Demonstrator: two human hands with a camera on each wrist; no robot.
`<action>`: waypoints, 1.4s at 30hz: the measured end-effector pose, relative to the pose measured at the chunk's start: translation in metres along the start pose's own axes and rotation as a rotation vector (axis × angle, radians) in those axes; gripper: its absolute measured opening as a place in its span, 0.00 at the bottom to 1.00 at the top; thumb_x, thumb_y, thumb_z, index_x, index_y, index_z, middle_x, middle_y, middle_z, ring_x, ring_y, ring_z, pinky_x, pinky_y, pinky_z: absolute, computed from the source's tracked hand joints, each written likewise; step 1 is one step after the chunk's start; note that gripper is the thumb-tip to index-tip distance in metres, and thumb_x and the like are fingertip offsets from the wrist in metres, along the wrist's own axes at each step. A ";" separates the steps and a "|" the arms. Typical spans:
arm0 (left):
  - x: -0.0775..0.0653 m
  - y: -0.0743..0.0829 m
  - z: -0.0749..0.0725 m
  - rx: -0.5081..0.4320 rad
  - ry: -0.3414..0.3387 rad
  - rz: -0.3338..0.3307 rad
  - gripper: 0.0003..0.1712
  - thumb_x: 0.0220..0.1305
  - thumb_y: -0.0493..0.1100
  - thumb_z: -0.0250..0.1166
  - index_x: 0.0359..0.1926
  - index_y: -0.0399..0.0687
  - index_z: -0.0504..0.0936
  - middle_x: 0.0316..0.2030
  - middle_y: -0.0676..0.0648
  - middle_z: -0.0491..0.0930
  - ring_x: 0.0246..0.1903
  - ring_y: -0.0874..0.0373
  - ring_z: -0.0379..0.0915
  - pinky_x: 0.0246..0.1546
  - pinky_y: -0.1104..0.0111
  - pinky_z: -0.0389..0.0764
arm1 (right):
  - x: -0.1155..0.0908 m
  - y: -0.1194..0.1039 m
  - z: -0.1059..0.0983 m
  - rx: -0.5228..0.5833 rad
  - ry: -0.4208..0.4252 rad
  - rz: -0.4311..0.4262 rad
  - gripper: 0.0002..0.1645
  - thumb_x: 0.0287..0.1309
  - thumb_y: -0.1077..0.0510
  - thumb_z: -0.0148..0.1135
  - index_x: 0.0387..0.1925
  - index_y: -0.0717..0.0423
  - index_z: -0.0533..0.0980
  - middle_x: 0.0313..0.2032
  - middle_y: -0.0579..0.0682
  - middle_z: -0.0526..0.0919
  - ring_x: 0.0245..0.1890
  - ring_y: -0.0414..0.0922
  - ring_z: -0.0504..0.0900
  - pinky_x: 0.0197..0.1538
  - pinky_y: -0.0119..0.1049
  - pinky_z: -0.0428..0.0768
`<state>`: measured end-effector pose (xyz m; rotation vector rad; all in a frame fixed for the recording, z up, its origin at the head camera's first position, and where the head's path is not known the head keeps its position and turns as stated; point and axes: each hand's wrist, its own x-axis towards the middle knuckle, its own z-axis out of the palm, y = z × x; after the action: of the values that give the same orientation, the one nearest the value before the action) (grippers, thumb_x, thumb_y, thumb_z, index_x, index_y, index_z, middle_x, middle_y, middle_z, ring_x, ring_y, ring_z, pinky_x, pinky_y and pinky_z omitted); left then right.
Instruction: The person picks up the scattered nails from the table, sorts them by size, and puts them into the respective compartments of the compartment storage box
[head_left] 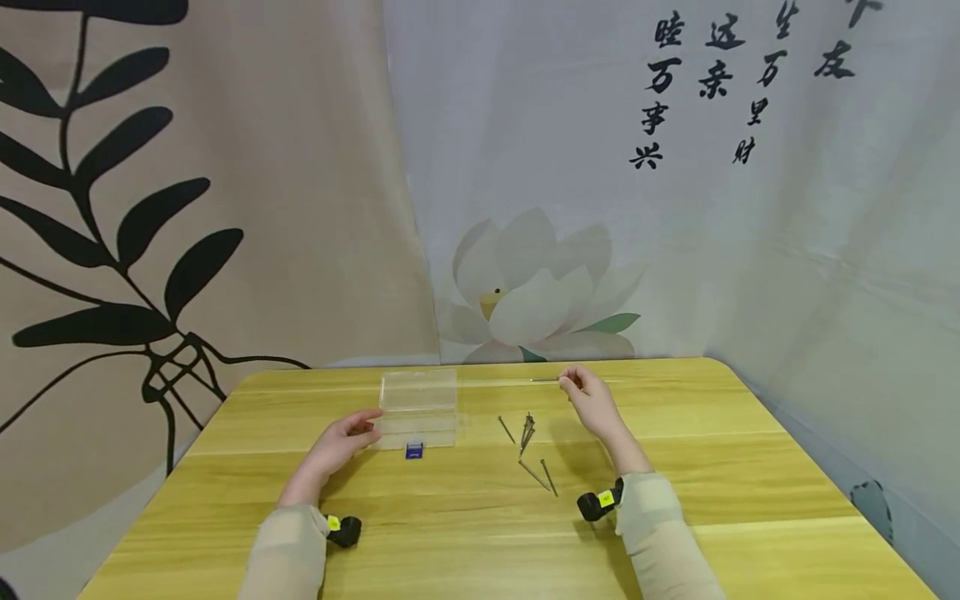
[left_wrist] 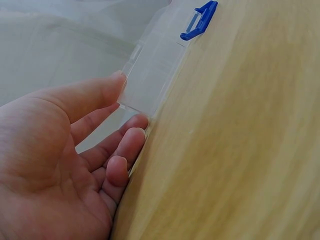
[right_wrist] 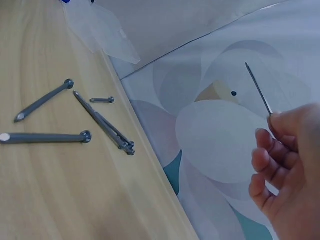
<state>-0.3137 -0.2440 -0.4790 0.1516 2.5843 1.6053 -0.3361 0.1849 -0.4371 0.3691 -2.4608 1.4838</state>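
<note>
A clear plastic box (head_left: 416, 429) lies at the back left of the table with its lid (head_left: 418, 392) folded back and a blue latch (left_wrist: 199, 21) at its front. My left hand (head_left: 345, 437) holds its left end, thumb and fingertips on the corner. Raised near the far table edge, my right hand (head_left: 592, 404) pinches a thin nail (right_wrist: 257, 87) between thumb and index finger, its free end pointing left toward the box. The other fingers of that hand are loosely curled. Several loose nails (head_left: 527, 433) lie between the hands, some in a small bunch.
The wood-grain table (head_left: 450, 533) ends at a back edge just behind the box. Beyond it hangs a pale cloth (head_left: 540, 183) printed with a lotus, leaves and writing. A small black camera (head_left: 597, 505) sits on the right wrist, another (head_left: 345, 532) on the left.
</note>
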 end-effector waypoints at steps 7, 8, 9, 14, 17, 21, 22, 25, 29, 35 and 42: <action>0.001 -0.004 -0.002 -0.011 0.007 0.005 0.27 0.69 0.42 0.61 0.67 0.40 0.70 0.52 0.39 0.72 0.41 0.52 0.67 0.33 0.65 0.71 | 0.003 0.005 0.005 -0.036 -0.009 -0.019 0.12 0.72 0.57 0.51 0.43 0.63 0.74 0.31 0.55 0.73 0.30 0.47 0.68 0.35 0.39 0.69; 0.001 -0.004 -0.003 -0.010 0.010 0.005 0.27 0.69 0.41 0.61 0.67 0.40 0.70 0.52 0.39 0.72 0.42 0.52 0.67 0.33 0.65 0.71 | 0.003 0.005 0.006 -0.036 -0.011 -0.021 0.12 0.72 0.57 0.51 0.43 0.63 0.74 0.30 0.54 0.73 0.30 0.47 0.68 0.35 0.39 0.69; 0.001 -0.004 -0.003 -0.011 0.012 0.002 0.27 0.69 0.42 0.61 0.67 0.41 0.70 0.52 0.39 0.72 0.42 0.52 0.68 0.34 0.65 0.71 | 0.003 0.006 0.006 -0.034 -0.010 -0.023 0.12 0.72 0.57 0.51 0.43 0.63 0.74 0.30 0.54 0.72 0.29 0.47 0.69 0.35 0.39 0.69; 0.002 -0.002 -0.004 -0.001 0.006 -0.001 0.28 0.70 0.43 0.60 0.67 0.42 0.69 0.52 0.39 0.72 0.42 0.52 0.68 0.34 0.64 0.71 | 0.007 0.006 0.012 0.030 -0.025 -0.006 0.12 0.72 0.56 0.51 0.42 0.63 0.73 0.30 0.55 0.73 0.30 0.50 0.70 0.33 0.37 0.69; 0.002 0.000 -0.005 0.002 0.004 0.001 0.28 0.70 0.44 0.60 0.68 0.42 0.69 0.53 0.39 0.72 0.42 0.52 0.69 0.34 0.64 0.71 | 0.012 0.002 0.016 0.115 -0.034 0.012 0.13 0.73 0.55 0.50 0.41 0.62 0.73 0.29 0.56 0.72 0.31 0.57 0.70 0.33 0.38 0.68; 0.001 0.001 -0.007 0.003 0.005 0.011 0.28 0.70 0.43 0.60 0.68 0.41 0.68 0.52 0.39 0.73 0.43 0.51 0.69 0.33 0.64 0.71 | 0.022 -0.018 0.017 0.239 -0.069 0.015 0.12 0.73 0.56 0.49 0.40 0.62 0.72 0.28 0.56 0.70 0.30 0.57 0.68 0.34 0.39 0.68; 0.001 0.001 -0.007 0.003 0.005 0.013 0.28 0.70 0.43 0.60 0.67 0.41 0.69 0.52 0.39 0.73 0.43 0.51 0.68 0.33 0.64 0.71 | 0.025 -0.021 0.018 0.279 -0.079 0.014 0.11 0.73 0.56 0.49 0.40 0.62 0.72 0.29 0.55 0.70 0.29 0.55 0.68 0.35 0.38 0.68; 0.002 0.000 -0.008 0.001 0.009 0.019 0.27 0.69 0.42 0.60 0.67 0.40 0.69 0.52 0.39 0.73 0.43 0.51 0.68 0.34 0.64 0.71 | 0.035 -0.030 0.022 0.383 -0.104 0.043 0.10 0.73 0.58 0.49 0.40 0.62 0.72 0.28 0.52 0.70 0.26 0.48 0.66 0.34 0.36 0.68; 0.001 -0.003 -0.007 0.001 0.016 0.021 0.27 0.69 0.41 0.61 0.66 0.39 0.70 0.51 0.39 0.74 0.44 0.51 0.68 0.36 0.64 0.72 | 0.047 -0.030 0.035 0.444 -0.121 0.067 0.11 0.73 0.58 0.49 0.42 0.65 0.71 0.27 0.50 0.70 0.25 0.44 0.65 0.33 0.35 0.66; -0.001 -0.005 -0.003 -0.008 0.024 0.019 0.26 0.68 0.39 0.61 0.66 0.39 0.70 0.50 0.39 0.74 0.43 0.51 0.68 0.37 0.63 0.72 | 0.055 -0.036 0.052 0.417 -0.163 0.062 0.08 0.73 0.60 0.49 0.41 0.63 0.72 0.29 0.51 0.71 0.25 0.44 0.64 0.32 0.35 0.66; 0.001 -0.004 0.000 -0.009 0.022 0.037 0.25 0.68 0.39 0.61 0.65 0.38 0.71 0.50 0.39 0.74 0.45 0.51 0.68 0.40 0.63 0.72 | 0.057 -0.043 0.069 0.383 -0.227 0.040 0.08 0.73 0.60 0.49 0.41 0.61 0.72 0.29 0.50 0.71 0.25 0.44 0.64 0.32 0.35 0.66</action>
<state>-0.3144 -0.2456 -0.4824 0.1831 2.6052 1.6390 -0.3807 0.0990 -0.4133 0.5906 -2.3453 2.0361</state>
